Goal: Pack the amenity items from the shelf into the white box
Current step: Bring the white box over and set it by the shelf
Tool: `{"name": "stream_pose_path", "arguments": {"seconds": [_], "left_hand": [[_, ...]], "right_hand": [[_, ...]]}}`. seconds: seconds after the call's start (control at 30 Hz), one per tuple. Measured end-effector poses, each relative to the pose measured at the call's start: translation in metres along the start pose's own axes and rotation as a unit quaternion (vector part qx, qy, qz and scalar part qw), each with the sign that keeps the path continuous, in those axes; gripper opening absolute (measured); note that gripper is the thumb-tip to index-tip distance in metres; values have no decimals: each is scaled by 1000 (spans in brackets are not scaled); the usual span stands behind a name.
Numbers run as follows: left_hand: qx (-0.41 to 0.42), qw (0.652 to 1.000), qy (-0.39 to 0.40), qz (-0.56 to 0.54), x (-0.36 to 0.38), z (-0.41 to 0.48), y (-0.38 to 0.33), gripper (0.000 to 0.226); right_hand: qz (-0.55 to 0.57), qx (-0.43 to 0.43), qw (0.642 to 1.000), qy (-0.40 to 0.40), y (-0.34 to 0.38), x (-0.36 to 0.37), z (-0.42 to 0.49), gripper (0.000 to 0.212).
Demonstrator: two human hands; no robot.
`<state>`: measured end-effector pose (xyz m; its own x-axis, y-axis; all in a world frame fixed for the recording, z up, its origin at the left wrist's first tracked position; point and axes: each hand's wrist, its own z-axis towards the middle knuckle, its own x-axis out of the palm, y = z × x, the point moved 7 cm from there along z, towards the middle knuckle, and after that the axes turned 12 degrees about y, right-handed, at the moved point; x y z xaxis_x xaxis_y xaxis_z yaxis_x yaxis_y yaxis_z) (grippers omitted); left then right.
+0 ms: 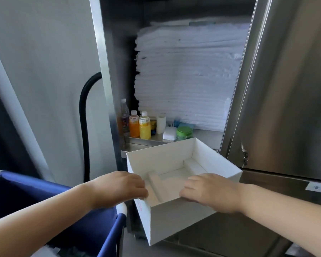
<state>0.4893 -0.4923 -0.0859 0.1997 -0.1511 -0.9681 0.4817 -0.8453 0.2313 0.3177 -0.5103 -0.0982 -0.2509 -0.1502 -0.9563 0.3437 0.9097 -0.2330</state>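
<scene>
An open white box (176, 217) with a moulded white insert is held in the air in front of a steel cabinet. My left hand (117, 187) grips its near left corner. My right hand (209, 191) grips its near right rim, fingers curled over the edge. Nothing lies in the box. On the cabinet shelf (204, 135) behind it stand an orange juice bottle (134, 127), a yellow juice bottle (144, 127), a taller clear bottle (124, 115), a white roll (161, 124), a flat white packet (169, 134) and a green-lidded jar (184, 132).
A tall stack of folded white linen (189, 75) fills the cabinet above the shelf. The open steel door (285, 89) stands at the right. A blue fabric cart (93, 225) sits at the lower left, and a black hose (85, 112) hangs beside the cabinet.
</scene>
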Motion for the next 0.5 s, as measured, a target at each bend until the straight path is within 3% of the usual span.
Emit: {"name": "stream_pose_path", "arguments": {"seconds": [0.5], "left_hand": [[6,998,17,66,3,61,68,46]], "right_hand": [[21,28,999,-14,-78,13,21,21]]}}
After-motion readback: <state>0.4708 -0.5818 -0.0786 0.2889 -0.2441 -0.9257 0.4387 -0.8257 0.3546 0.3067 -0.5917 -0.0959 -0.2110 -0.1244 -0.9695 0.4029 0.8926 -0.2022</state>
